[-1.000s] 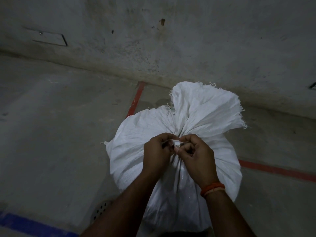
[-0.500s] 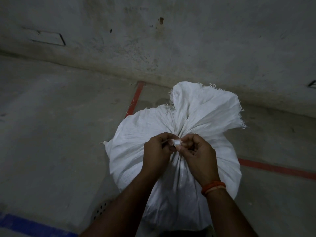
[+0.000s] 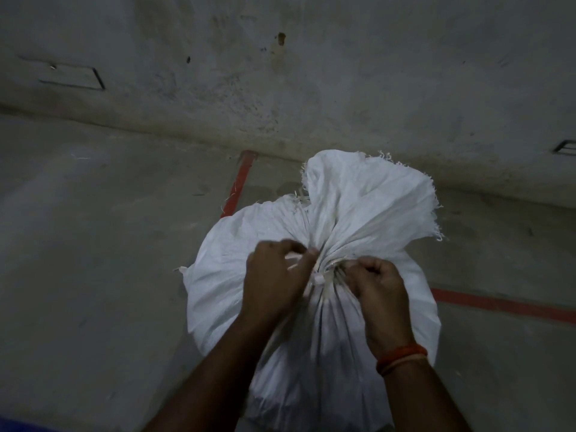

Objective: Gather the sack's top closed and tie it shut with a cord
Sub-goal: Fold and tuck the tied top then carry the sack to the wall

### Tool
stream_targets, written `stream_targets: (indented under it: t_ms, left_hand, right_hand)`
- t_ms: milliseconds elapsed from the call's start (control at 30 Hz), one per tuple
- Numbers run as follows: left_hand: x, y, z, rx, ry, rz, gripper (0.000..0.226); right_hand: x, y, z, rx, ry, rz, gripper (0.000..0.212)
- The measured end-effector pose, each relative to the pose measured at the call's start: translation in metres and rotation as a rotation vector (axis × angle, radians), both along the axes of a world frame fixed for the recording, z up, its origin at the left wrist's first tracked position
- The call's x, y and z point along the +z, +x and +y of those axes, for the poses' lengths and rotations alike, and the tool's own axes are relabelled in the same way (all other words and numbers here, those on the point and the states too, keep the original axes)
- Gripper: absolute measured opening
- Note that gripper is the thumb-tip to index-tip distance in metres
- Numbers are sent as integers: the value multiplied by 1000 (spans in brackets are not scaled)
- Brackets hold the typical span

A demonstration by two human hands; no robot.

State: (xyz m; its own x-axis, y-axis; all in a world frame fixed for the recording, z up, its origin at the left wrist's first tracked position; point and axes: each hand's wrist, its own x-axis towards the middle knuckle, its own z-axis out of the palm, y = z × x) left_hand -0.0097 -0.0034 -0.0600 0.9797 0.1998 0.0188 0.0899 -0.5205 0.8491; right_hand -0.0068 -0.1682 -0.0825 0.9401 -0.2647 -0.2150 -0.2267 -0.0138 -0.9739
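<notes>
A full white woven sack (image 3: 224, 285) stands on the concrete floor in front of me. Its top is gathered into a neck, and the frayed mouth (image 3: 367, 201) fans out above it. A pale cord (image 3: 319, 279) is wound around the neck with a small knot facing me. My left hand (image 3: 274, 279) is closed on one end of the cord at the left of the neck. My right hand (image 3: 377, 288) is fisted on the other end at the right. An orange band circles my right wrist.
A stained concrete wall (image 3: 311, 73) rises just behind the sack. Red painted lines (image 3: 238, 185) run across the floor behind and to the right of it.
My hands were pinched together at the knot; now they have drawn apart to either side of the neck, each pulling a cord end outward. The knot sits tighter against the neck.
</notes>
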Motion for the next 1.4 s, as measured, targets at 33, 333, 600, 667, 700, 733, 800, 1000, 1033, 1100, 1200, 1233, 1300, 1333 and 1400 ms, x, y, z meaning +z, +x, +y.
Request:
stream_targets:
  t_ms: [33,333,600,667,700,733,800,1000,1033,1100,1200,1233,1300,1333,1400]
  left_hand:
    - [3,10,1,18,11,-13,58]
    - [10,39,-24,-243,-131,-2,41]
    - [58,52,-20,-193,-452,-60,43]
    - [75,55,-25,-157,-455,-120,46]
    - [85,57,-29,-132,-456,-153,48]
    - [94,57,-32,-125,-459,-186,48]
    - [117,53,-38,-159,-479,-239,42]
    - [170,18,-43,-200,-476,-259,47]
    - [175,11,-43,-193,-470,-268,46]
    - [185,1,-44,-195,-478,-286,42]
    - [198,-6,-44,-188,-494,-313,33]
    - [201,-6,-44,-189,-482,-318,31]
    - [209,-7,-46,-199,-470,-311,27]
    - [211,-7,-46,-202,-470,-309,25]
    - [215,-5,-47,-208,-455,-298,21]
  right_hand:
    - [-3,4,-3,-45,73,11,63]
    - [10,50,12,13,352,-97,52]
    - [72,54,33,181,278,-229,60]
    - [91,54,37,125,213,-294,44]
    - [101,53,37,124,191,-319,41]
    - [112,50,35,153,175,-342,42]
    - [133,42,30,196,162,-370,44]
    - [186,14,23,156,139,-428,37]
    - [192,10,21,154,133,-419,35]
    - [202,4,18,134,115,-406,33]
    - [215,1,12,97,68,-428,36]
    - [220,2,10,94,44,-424,35]
    - [226,4,7,116,16,-392,34]
    - [228,5,6,126,1,-368,36]
    - [231,8,5,152,-57,-330,43]
